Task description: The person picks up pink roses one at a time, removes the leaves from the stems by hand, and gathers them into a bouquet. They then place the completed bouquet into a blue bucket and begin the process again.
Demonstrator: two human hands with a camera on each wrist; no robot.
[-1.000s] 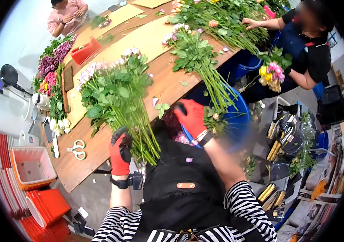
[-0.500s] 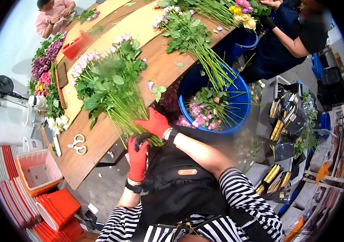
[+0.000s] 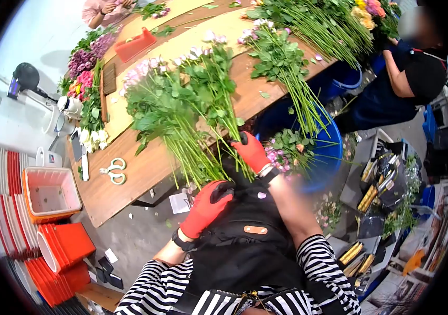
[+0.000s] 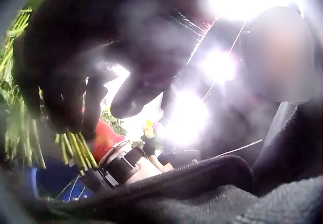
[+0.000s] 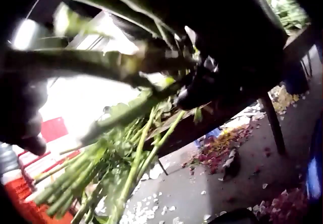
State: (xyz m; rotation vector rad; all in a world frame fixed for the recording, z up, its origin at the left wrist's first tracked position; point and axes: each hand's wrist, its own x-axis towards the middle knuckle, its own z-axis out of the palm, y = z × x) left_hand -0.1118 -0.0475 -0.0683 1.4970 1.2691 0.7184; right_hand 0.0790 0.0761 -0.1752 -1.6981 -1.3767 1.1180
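Observation:
Pink-tipped roses lie on the wooden table in two overlapping bunches, stems over the near edge. My right hand [image 3: 251, 152], in a red glove with dark fingertips, grips the stems of the narrower bunch [image 3: 214, 86]. Green stems [image 5: 161, 140] cross in front of that hand's dark fingers [image 5: 197, 90] in the right wrist view. Just below the stem ends of the wider bunch [image 3: 163, 107], my left hand [image 3: 206, 206] has loosely bent fingers and holds nothing visible. The left wrist view shows this left hand [image 4: 101, 47] dark, with stems [image 4: 78, 151] beyond its fingers.
Green-handled scissors [image 3: 114, 171] lie near the table's left corner. A blue bucket [image 3: 334, 157] of cuttings stands right of my right hand. Another rose bunch [image 3: 287, 63] hangs over the edge above it. Orange crates [image 3: 51, 195] stand at left; a person [image 3: 407, 79] stands at right.
The hands, together at the stems half a second ago, are now apart. My right hand has drawn a narrower bunch to the right; my left hand has come away below the stem ends.

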